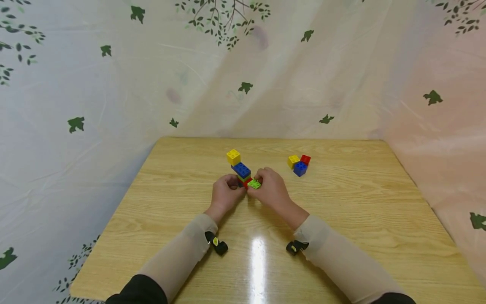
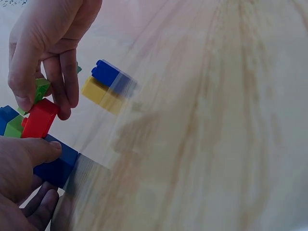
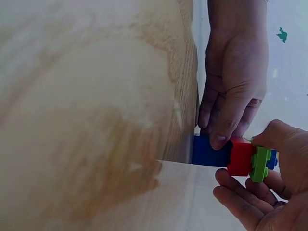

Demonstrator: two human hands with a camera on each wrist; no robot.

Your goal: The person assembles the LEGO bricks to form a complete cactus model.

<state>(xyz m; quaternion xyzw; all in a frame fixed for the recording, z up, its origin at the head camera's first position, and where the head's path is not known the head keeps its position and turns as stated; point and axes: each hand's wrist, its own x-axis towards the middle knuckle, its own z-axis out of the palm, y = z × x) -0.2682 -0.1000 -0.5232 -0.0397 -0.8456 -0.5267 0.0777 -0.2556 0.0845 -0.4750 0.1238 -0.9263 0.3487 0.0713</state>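
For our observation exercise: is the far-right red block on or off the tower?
Off: the red block sits beside a yellow block, apart from the tower.

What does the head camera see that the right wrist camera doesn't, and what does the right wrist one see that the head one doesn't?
Only the head view: a loose yellow block, loose red block and loose blue block right of the hands.

Only the right wrist view: the bottom blue block's broad side, under the left hand's thumb.

Both: two hands, the stack's red block and the green block in the right hand.
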